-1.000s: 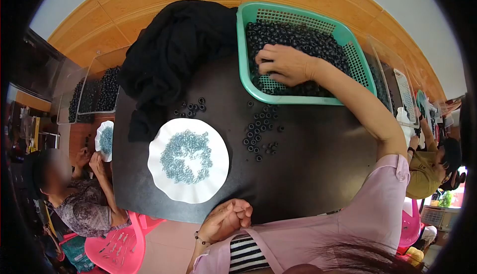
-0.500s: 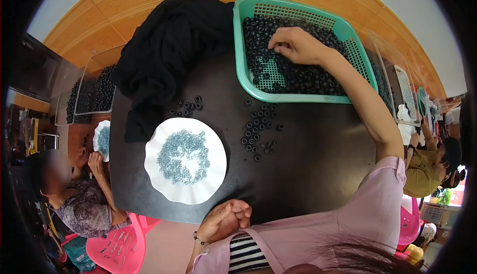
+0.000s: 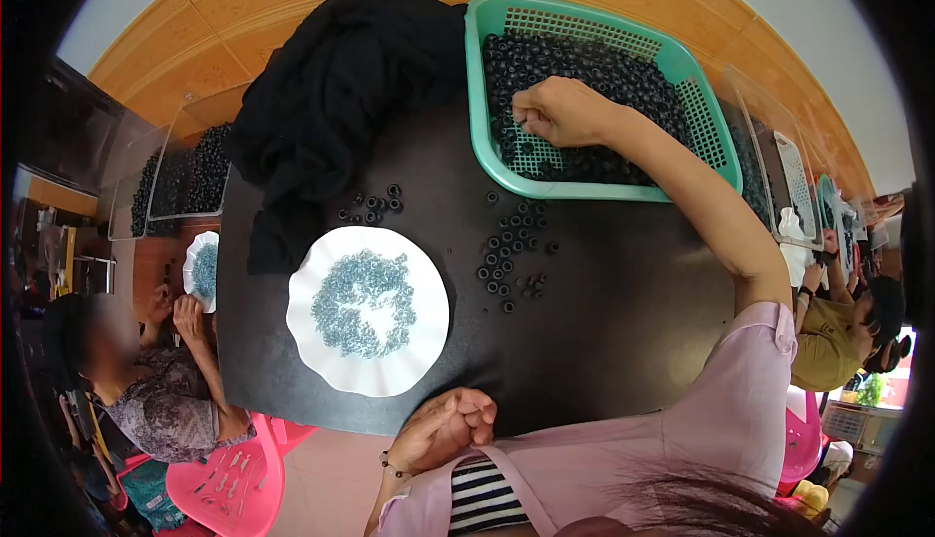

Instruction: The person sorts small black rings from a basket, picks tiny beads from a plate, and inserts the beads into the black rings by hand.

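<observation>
Over the left part of a green basket [image 3: 479, 99] full of black ring-like pieces [image 3: 604, 74], my right hand [image 3: 560, 111] is closed with its fingers curled down. Whatever those fingers hold is too small or hidden to name. My left hand [image 3: 446, 430] rests palm up at the table's near edge, fingers curled together, and its contents cannot be made out. Just beyond it stands a white wavy-edged plate [image 3: 417, 367] with small clear bluish beads [image 3: 341, 303]. More black pieces [image 3: 506, 245] lie loose on the dark table between plate and basket.
Black cloth [image 3: 331, 99] is heaped left of the basket. A few black pieces [image 3: 372, 208] lie behind the plate. Clear bins of black pieces [image 3: 200, 172] stand at left. One person [image 3: 166, 401] sits at left beside a pink chair [image 3: 239, 483]; another [image 3: 842, 333] is at right.
My right hand has moved about within the basket, first up and right, then back down and left, and its fingers are now more tightly curled. My left hand has stayed in place.
</observation>
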`<state>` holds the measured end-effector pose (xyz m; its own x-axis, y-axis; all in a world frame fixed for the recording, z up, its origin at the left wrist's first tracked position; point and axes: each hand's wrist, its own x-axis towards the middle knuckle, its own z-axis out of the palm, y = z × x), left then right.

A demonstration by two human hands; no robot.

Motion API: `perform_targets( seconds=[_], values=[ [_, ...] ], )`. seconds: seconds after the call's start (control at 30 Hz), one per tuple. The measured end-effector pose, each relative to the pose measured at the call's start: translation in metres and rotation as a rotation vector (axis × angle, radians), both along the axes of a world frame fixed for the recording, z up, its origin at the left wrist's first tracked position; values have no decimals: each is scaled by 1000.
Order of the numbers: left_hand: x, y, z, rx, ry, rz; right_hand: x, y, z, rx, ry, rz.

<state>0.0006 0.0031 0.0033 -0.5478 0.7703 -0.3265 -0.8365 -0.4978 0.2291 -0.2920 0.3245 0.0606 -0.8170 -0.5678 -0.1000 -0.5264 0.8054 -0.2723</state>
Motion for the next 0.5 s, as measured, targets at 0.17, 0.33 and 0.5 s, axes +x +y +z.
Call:
perform_targets(
  seconds=[0.17, 0.33, 0.5],
  values=[
    [0, 0, 0, -4, 12, -7, 2, -2, 2, -325, -60, 35],
    [1, -1, -3, 12, 25, -2, 5, -5, 4, -103, 36, 176],
    [0, -1, -2, 10, 26, -10, 2, 3, 2, 17, 160, 62]
  ],
)
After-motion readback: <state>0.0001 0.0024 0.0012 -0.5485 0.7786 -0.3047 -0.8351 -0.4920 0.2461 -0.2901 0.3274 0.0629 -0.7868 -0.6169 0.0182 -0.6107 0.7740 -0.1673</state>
